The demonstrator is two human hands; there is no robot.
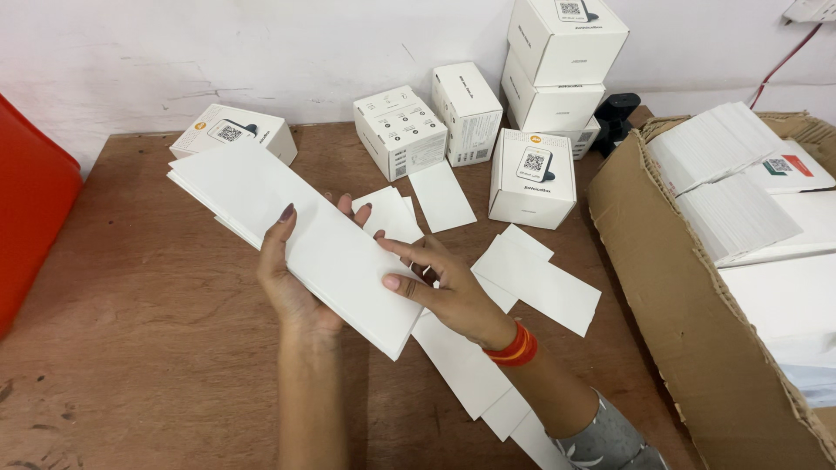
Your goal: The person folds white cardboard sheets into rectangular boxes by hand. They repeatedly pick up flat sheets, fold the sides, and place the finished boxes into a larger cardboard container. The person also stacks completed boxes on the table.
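Stack: a long stack of white cards (pixel 296 231) lies tilted across my left palm, above the middle of the surface.
Surface: brown wooden surface (pixel 148 313) against a white wall (pixel 261 43); loose white cards (pixel 540 283) lie scattered on it, white boxes (pixel 531 178) stand at the back.
Left hand: my left hand (pixel 296 287) cups the stack from below, fingers curled over its edge.
Right hand: my right hand (pixel 444 287) pinches the stack's near end, thumb on top.
Edges: cardboard carton (pixel 670 313) of card stacks at right, red object (pixel 30 200) at left; bare wood lies between.
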